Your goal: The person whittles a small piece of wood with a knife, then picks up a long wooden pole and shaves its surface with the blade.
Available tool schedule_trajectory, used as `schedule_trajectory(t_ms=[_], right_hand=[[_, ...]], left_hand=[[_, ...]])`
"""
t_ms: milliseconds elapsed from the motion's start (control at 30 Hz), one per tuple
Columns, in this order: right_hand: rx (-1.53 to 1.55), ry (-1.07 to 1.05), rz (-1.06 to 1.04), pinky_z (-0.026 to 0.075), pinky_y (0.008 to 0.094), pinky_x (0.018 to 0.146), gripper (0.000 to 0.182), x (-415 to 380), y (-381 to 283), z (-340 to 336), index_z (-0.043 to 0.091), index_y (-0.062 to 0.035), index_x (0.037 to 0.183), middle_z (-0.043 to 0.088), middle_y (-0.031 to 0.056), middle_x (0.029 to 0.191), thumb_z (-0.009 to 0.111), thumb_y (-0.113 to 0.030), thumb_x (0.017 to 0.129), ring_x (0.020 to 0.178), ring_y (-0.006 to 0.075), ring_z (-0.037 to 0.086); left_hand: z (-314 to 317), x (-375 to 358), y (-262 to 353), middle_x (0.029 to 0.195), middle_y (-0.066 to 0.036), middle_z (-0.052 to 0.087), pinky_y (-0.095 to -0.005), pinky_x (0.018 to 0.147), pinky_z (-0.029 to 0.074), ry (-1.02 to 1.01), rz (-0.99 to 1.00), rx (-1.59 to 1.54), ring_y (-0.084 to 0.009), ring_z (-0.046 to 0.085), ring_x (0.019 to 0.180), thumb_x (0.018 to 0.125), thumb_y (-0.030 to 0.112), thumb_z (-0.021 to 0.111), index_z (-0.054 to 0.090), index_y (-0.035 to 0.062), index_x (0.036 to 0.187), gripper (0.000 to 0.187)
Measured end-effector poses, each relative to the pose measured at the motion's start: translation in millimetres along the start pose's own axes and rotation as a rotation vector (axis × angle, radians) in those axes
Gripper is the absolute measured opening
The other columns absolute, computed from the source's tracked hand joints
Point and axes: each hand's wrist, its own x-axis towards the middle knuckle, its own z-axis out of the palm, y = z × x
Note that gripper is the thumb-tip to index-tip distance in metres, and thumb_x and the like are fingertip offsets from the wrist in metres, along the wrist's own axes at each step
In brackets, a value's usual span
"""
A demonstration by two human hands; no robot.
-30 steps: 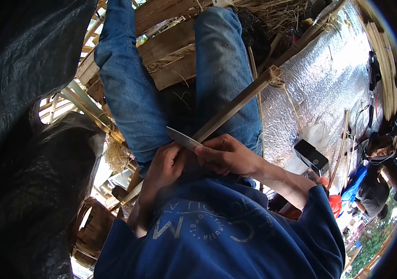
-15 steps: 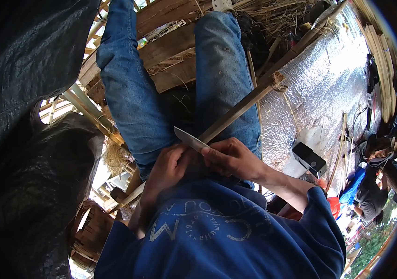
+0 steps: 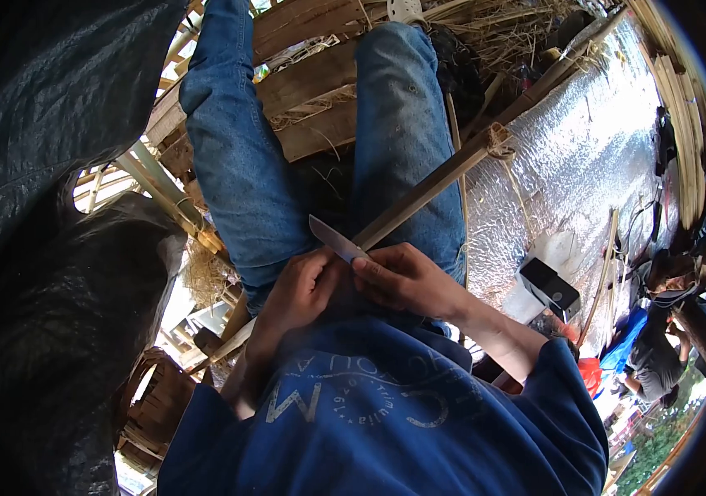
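My right hand (image 3: 404, 281) is closed around a knife, its handle hidden in my fingers. The thumb presses at the base of the blade (image 3: 334, 237), which points up and to the left. Under the blade runs a long wooden stick (image 3: 423, 198), slanting from the upper right over my right thigh down to my hands. My left hand (image 3: 306, 288) is curled shut where the stick's near end disappears; the grip itself is partly hidden. Twine (image 3: 498, 140) is wrapped around wood near the stick's far end.
Silver foil sheeting (image 3: 572, 157) spreads at the right, with a black-and-white box (image 3: 550, 287) on it. Dark plastic sheeting (image 3: 47, 99) hangs at the left beside bamboo poles (image 3: 162, 194). Wooden planks (image 3: 311, 83) lie beyond my knees. Another person (image 3: 657, 360) is at the far right.
The blade has shifted slightly along the stick, toward its near end, with my right hand. My left hand stays about where it was. The view has shifted a little.
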Motion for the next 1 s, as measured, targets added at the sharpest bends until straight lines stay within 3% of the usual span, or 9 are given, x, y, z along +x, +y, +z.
schedule_trajectory(t_ms=[267, 633, 1000], right_hand=[[0.206, -0.232, 0.092, 0.035, 0.0210, 0.047, 0.038, 5.4, -5.3, -10.0, 0.057, -0.0033, 0.094, 0.050, -0.0020, 0.064, 0.043, -0.038, 0.099, 0.053, 0.0056, 0.043], [0.152, -0.029, 0.009, 0.033, 0.0207, 0.047, 0.042, -0.7, -2.3, -0.9, 0.057, -0.0051, 0.077, 0.046, -0.0041, 0.059, 0.044, -0.038, 0.099, 0.052, 0.0044, 0.041], [0.116, -0.012, 0.018, 0.032, 0.0218, 0.047, 0.042, -12.3, -4.3, -10.4, 0.057, -0.0043, 0.077, 0.046, -0.0042, 0.059, 0.045, -0.038, 0.099, 0.053, 0.0046, 0.041]], left_hand=[[-3.9, -1.6, 3.6, 0.078, -0.013, 0.062, -0.0335, 0.062, 0.047, -0.023, -0.016, 0.012, -0.0268, 0.063, 0.070, 0.091, 0.005, 0.048, 0.057, -0.0006, 0.094, 0.011], [1.5, 1.1, -5.2, 0.080, -0.017, 0.062, -0.0347, 0.062, 0.047, 0.003, 0.038, 0.038, -0.0319, 0.064, 0.072, 0.089, 0.002, 0.049, 0.057, -0.0017, 0.096, 0.011], [5.3, 4.6, 0.3, 0.080, -0.018, 0.063, -0.0359, 0.060, 0.047, -0.032, 0.006, 0.014, -0.0326, 0.065, 0.073, 0.089, 0.002, 0.051, 0.058, -0.0010, 0.098, 0.012]])
